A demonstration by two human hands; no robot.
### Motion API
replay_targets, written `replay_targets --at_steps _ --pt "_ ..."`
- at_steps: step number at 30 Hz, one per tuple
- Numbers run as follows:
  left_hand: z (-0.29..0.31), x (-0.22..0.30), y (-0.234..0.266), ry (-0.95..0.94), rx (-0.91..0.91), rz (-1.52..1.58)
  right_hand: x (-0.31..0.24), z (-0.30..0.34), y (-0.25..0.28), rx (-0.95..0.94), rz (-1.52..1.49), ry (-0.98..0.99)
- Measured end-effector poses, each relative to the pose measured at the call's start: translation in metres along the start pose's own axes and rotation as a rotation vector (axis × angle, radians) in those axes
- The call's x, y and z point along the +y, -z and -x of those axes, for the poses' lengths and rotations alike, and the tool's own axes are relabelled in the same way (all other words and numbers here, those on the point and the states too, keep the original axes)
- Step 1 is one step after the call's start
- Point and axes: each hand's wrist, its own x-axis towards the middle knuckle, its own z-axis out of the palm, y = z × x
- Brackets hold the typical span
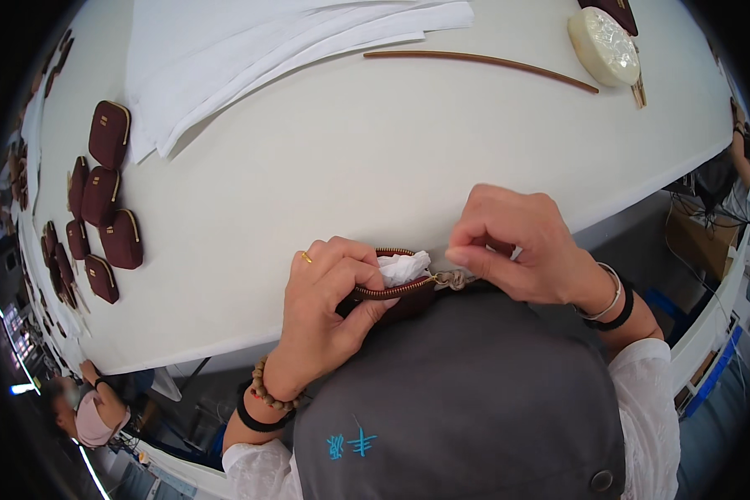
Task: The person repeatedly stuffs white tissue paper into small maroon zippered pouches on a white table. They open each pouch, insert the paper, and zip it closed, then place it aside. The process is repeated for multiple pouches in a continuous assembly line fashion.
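Note:
My left hand (329,296) grips a small dark maroon zip pouch (400,307) at the table's near edge, in front of my grey apron. The pouch's mouth gapes, and its gold-toothed zipper runs round the rim. Crumpled white tissue paper (404,268) bulges out of the opening. From the right end of the zipper extends a knotted beige cord (453,279). Just above that cord, my right hand (512,246) is closed, thumb and forefinger pressed together. What lies between those fingertips, if anything, is too small to make out.
Several maroon pouches (102,196) lie at the left. White paper sheets (225,67) spread across the far side, near a thin brown stick (483,60). A cream, plastic-wrapped roll (604,46) sits at the far right. Other people work at the left (100,412) and right edges.

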Motion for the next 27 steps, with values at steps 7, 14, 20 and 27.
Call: replay_targets --at_steps 7,14,20,27 --pt "0.003 0.001 0.000 0.002 0.030 0.048 -0.005 -0.002 -0.032 -0.014 0.080 0.041" --pt "0.005 0.000 0.001 -0.043 -0.003 0.037 0.004 -0.011 -0.040 -0.020 0.043 0.087" --pt "0.011 -0.005 0.008 0.121 -0.073 0.220 0.013 -0.001 -0.015 -0.386 -0.500 -0.184" --pt "0.009 -0.006 0.013 0.164 -0.128 0.225 -0.001 -0.002 -0.024 -0.053 -0.253 -0.038"
